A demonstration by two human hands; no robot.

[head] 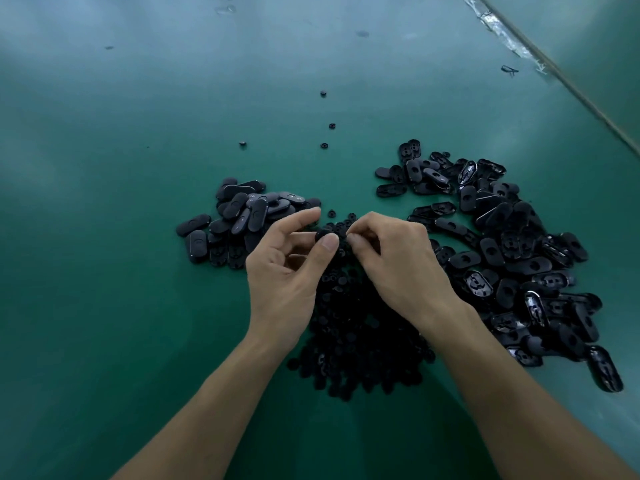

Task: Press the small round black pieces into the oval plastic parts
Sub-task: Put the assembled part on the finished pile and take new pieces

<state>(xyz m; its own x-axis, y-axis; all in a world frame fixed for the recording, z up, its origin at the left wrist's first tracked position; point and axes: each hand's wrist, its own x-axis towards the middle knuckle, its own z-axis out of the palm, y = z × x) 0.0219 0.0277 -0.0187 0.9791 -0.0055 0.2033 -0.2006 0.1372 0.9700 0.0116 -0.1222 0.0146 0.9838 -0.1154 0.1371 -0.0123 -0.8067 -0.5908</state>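
Piles [356, 323] three, strays [324, 145] four (piece [322, 234] pinched).

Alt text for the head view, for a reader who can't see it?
Two bare hands meet over a heap of small round black pieces on a green table; the left hand pinches a black piece, the right hand curls beside it. A pile of oval plastic parts lies at left, a larger pile at right.

Dim, bluish light (hazy glare up top), wide-angle edge warping.
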